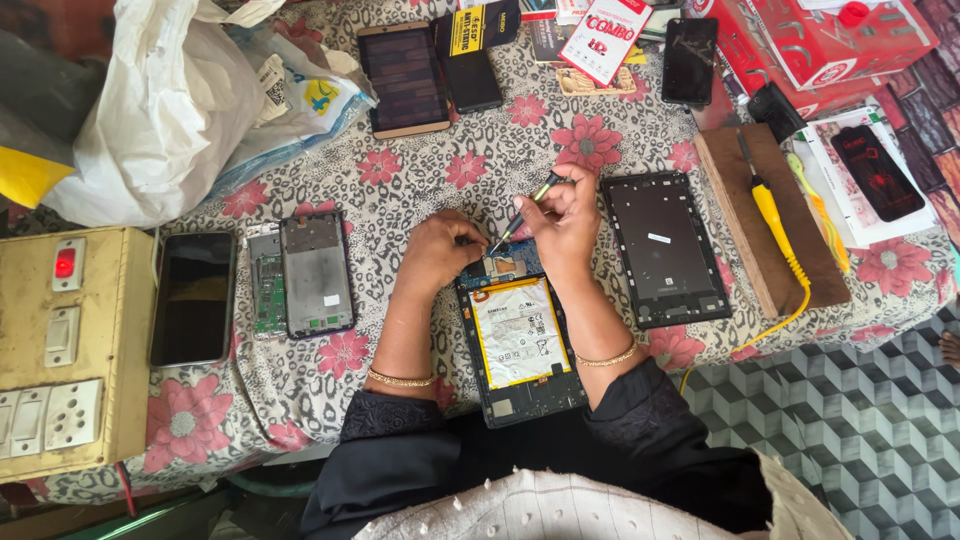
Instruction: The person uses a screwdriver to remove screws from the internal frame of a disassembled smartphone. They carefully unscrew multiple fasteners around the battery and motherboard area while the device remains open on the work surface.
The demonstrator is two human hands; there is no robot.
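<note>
Head view, right hand: the right hand [562, 222] was above the upper end of the opened tablet [519, 342], its fingers closed around a small screwdriver [523, 209] held at a slant, tip down on the circuit board at the tablet's top edge.
Head view, left hand: the left hand [440, 250] rested at the tablet's upper left corner, fingers curled down against it; whether they pinched anything could not be told.
Head view, tablet: it lay back-off on the flowered tabletop [480, 160] directly in front of the person, a pale battery filling its middle, its lower end reaching the near edge.
Head view, to the right: a dark tablet back cover [664, 248] lay just beside the right forearm, then a wooden block [757, 222] carrying a yellow-handled tool [773, 217] with a yellow cord.
Head view, to the left: a dismantled phone [316, 272] and its green board sat near a black phone [193, 297], beside a cream switchboard [62, 350].
Head view, far side: a white plastic bag [170, 100], another tablet [404, 79], a dark phone [689, 60] and red cartons [820, 40] lay well apart from the hands.
</note>
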